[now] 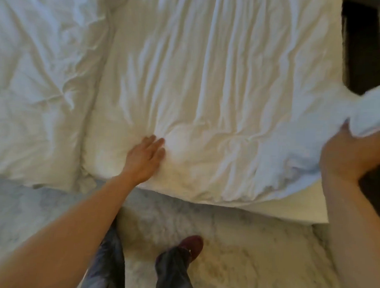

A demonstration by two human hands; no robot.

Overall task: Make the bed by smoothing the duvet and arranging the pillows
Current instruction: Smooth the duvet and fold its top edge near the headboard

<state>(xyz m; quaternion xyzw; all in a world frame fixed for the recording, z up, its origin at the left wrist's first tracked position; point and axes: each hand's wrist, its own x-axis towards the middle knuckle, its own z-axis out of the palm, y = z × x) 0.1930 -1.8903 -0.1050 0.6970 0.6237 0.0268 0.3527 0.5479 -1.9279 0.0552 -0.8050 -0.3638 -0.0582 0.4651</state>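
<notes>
So I'm standing at the side of the bed looking straight down. The white duvet fills most of the view, from about 9 o'clock across to 3, and it's still pretty wrinkly, with long creases running away from me and a bunched patch near the edge closest to me. My left hand is flat on it, just left of centre, fingers spread and loose, palm down, not grabbing anything, just pressing on the fabric near the near edge. My right hand is over at 3 o'clock, closed around a lifted white corner. Can't honestly tell if that's the duvet's own corner or a pillow, it's blurry there. Off at 9 to 10 o'clock there's a second puffy white section with a deep fold between it and the main part. Below, around 6 o'clock, my dark trousers and one reddish shoe on a pale marbled floor.
</notes>
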